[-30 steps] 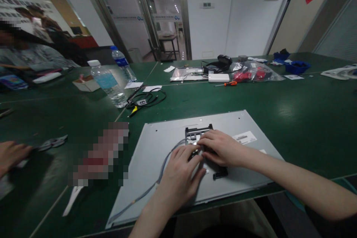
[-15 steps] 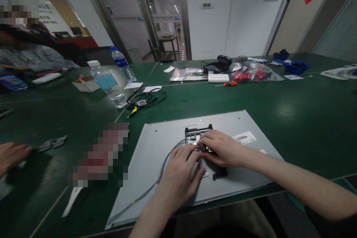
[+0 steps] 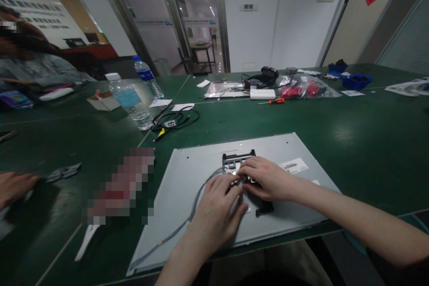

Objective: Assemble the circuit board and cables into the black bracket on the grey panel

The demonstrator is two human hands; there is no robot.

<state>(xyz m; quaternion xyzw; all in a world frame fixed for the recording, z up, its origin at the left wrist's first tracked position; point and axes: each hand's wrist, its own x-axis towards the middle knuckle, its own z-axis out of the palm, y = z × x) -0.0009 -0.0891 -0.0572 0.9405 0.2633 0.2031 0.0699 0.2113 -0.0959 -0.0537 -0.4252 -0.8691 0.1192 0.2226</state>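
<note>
A thin silver-grey metal panel (image 3: 187,178) lies flat on the table in front of me, with a black plastic bracket (image 3: 264,209) around its middle. My left hand (image 3: 217,208) rests over the bracket's left side, fingers bent and fingertips drawn in at its centre. From the right, my right hand (image 3: 264,178) reaches in with thumb and fingers pinched at the same spot. Small shiny parts show between the fingertips, but what they grip is hidden. A grey cable (image 3: 174,232) runs from the bracket down to the panel's near left corner. White labels (image 3: 295,166) are stuck right of my right hand.
On the left are a blurred-out object (image 3: 120,183), grey pliers-like tool (image 3: 63,172) and another person's hand (image 3: 16,187). Beyond stand two water bottles (image 3: 129,100), beside a black cable (image 3: 181,120). An orange screwdriver (image 3: 276,101) and plastic bag (image 3: 304,87) lie farther back.
My fingertips have shifted very slightly at the bracket's centre. The panel has stayed in place. At far left, the seated person's head has moved a little to the left.
</note>
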